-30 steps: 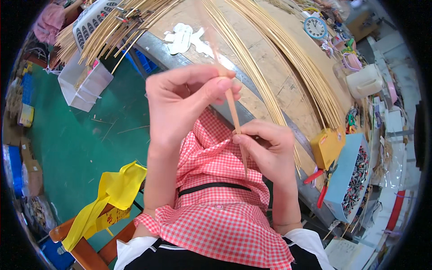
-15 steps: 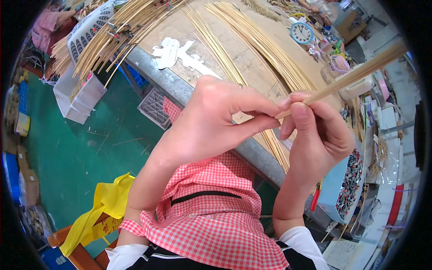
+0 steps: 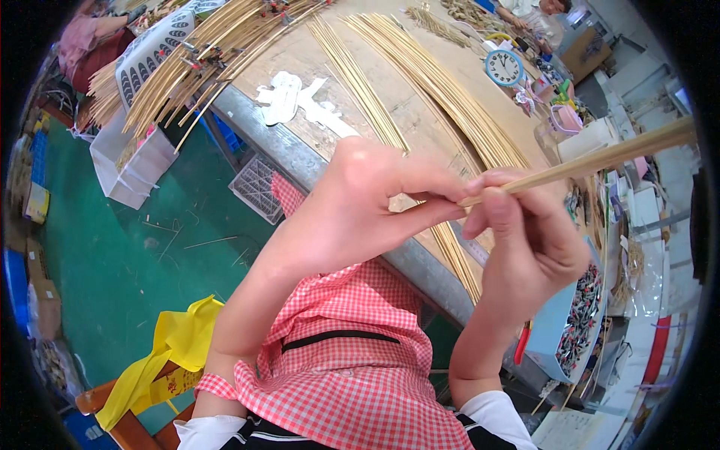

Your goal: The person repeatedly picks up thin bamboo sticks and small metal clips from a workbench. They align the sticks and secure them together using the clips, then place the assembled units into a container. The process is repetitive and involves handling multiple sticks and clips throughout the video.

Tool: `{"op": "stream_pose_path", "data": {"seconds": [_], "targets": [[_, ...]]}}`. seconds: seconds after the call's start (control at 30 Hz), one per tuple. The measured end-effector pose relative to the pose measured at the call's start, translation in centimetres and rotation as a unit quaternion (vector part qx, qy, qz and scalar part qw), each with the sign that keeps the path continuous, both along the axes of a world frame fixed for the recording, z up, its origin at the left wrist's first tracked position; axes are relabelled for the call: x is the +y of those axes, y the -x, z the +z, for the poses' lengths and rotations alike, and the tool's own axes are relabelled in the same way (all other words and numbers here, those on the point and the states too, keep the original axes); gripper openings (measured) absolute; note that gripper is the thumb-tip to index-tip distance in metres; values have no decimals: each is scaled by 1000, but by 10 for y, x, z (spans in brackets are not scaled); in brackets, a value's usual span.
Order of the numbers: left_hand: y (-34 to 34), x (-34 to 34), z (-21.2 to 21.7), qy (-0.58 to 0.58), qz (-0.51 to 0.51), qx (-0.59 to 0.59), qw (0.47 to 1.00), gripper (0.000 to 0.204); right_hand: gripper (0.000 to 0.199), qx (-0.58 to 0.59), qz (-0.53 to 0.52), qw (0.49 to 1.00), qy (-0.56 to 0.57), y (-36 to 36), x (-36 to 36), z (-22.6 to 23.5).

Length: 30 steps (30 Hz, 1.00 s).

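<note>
A pale bamboo strip (image 3: 600, 161), perhaps several lying together, slants up to the right across my body. My right hand (image 3: 529, 244) pinches it close to its lower end, thumb on top and the other fingers curled beneath. Against that same end, my left hand (image 3: 352, 206) presses its thumb and forefinger together on the tip. Both hands meet above the table's metal edge (image 3: 427, 277). Under them a narrow row of bamboo strips (image 3: 360, 82) runs along the tabletop, and a wider row (image 3: 442, 82) lies to its right.
White paper cutouts (image 3: 281, 97) lie on the table. Clamped bamboo strips (image 3: 202, 56) jut over its left end. A round blue clock (image 3: 503, 68) stands far right, and a blue box of small clips (image 3: 574, 322) sits near right. A yellow cloth (image 3: 176, 337) drapes a wooden chair. Other people work beyond.
The strip's far end has dropped lower on the right. My right hand stays close to where it was, and the left still pinches the strip's tip, slightly blurred by motion.
</note>
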State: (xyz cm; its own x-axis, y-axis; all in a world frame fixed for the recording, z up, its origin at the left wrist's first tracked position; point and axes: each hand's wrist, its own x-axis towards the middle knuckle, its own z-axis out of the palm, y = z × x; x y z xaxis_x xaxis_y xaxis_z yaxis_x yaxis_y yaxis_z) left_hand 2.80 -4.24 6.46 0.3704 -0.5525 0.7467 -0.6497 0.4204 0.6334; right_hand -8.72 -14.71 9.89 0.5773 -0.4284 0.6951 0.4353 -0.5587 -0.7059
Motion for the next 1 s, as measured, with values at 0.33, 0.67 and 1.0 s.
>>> {"op": "stream_pose_path", "data": {"seconds": [0.33,0.67,1.0], "targets": [[-3,2,-60,-79,38,2,996,18,8,137,0,991,7,-2,-12,-58],[0,0,-81,-97,37,65,992,15,7,123,-27,992,19,-9,-15,-73],[32,4,-84,-96,216,12,972,19,7,132,-72,970,-189,-18,-3,-94]]}}
